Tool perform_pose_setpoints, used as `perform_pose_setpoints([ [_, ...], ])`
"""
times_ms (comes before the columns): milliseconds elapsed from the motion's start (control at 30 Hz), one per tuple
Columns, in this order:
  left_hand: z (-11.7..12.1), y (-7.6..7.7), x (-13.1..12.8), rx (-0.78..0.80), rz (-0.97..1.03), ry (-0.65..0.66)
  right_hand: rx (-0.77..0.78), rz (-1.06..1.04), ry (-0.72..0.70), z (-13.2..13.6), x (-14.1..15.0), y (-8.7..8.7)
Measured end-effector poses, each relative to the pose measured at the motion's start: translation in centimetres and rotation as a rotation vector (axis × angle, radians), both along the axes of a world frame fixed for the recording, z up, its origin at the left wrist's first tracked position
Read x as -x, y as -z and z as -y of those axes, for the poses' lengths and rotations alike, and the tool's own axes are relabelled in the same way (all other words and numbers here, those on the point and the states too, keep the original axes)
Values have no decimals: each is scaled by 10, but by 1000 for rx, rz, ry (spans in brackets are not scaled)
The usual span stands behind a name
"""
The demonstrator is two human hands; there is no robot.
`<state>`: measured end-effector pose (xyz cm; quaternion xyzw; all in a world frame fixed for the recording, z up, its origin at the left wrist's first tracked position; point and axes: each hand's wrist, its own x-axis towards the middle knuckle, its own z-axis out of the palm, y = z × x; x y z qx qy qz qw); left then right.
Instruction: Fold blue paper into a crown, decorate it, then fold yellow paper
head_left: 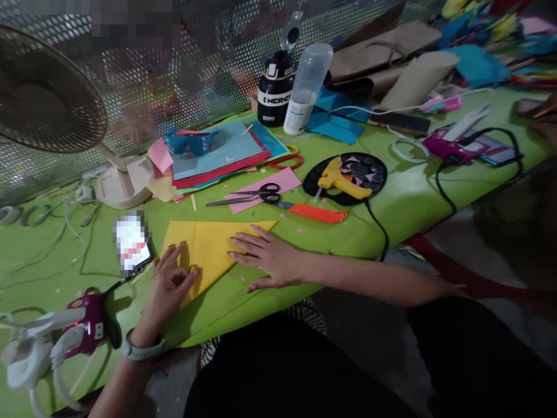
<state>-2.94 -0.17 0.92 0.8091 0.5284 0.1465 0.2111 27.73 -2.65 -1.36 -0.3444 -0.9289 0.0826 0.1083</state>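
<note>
A yellow sheet of paper [209, 241], folded into a triangle, lies flat on the green tabletop in front of me. My left hand [172, 281] rests on its left part, fingers bent and apart, fingertips touching the paper. Across the right part lies my right hand [267, 255], palm down with the fingers spread. Just beyond the paper are black scissors [265, 193] on a pink paper strip [285, 181], and an orange-handled cutter [317, 212]. Left of the paper lies a lit phone [133, 241].
A yellow glue gun [342, 181] sits on a black tray [378, 168]. Coloured sheets [221, 152] with blue paper glasses [189, 141] lie behind. A fan [124, 180], bottles [275, 93], and purple power strips [89, 319] with trailing cables stand around the table.
</note>
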Motion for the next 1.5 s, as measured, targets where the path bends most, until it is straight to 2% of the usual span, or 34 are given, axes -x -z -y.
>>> perform_pose_setpoints([
  [333,-1,0,-1,-40,-11,15,-56,4,62,8,1,7],
  [533,-1,0,0,-31,-17,20,-27,30,194,12,3,3],
  [833,-2,0,0,-25,4,5,11,103,284,13,6,-3],
  [1500,3,3,-1,-8,4,-10,-76,7,185,10,3,7],
])
